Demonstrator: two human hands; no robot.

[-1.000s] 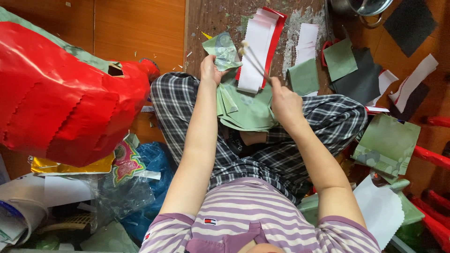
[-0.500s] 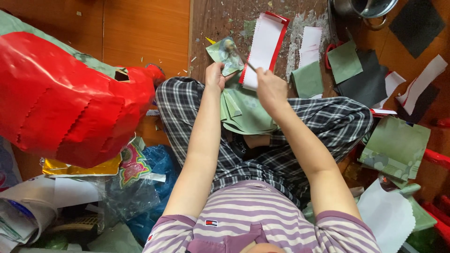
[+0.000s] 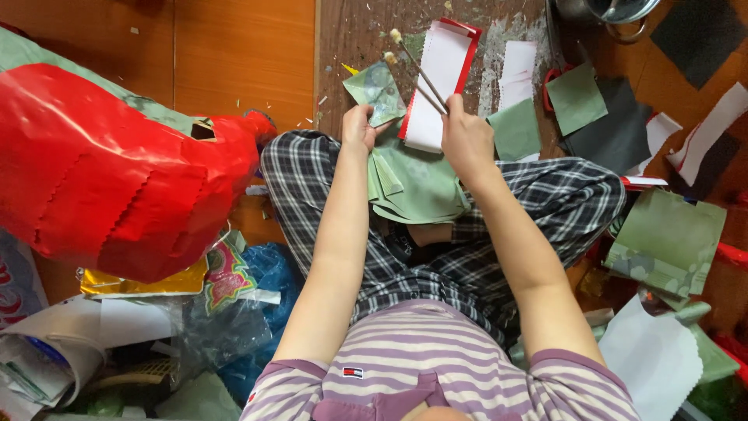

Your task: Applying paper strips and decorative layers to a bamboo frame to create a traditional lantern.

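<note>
Head view looks straight down on a person sitting cross-legged on a wooden floor (image 3: 234,54) strewn with paper. The left hand (image 3: 358,129) pinches a small green paper sheet (image 3: 378,92) by its near edge, fingers closed on it, holding it just above the far end of a stack of green sheets (image 3: 413,183) lying across the lap. The right hand (image 3: 466,140) is closed around a pair of thin sticks (image 3: 417,74) whose tips, far and to the left, carry pale blobs that look like paste; the tips hover right beside the held sheet, over a white sheet with a red border (image 3: 440,86).

To do this well, it seems best to keep the sheet taut and steady, and to dab lightly along the edge so paste does not drip onto the stack below.

As for containers, a metal pot (image 3: 608,9) sits at the far right edge; its contents cannot be seen. On the left lies a big red paper form (image 3: 109,171), with plastic bags (image 3: 241,304) of scraps nearer.
</note>
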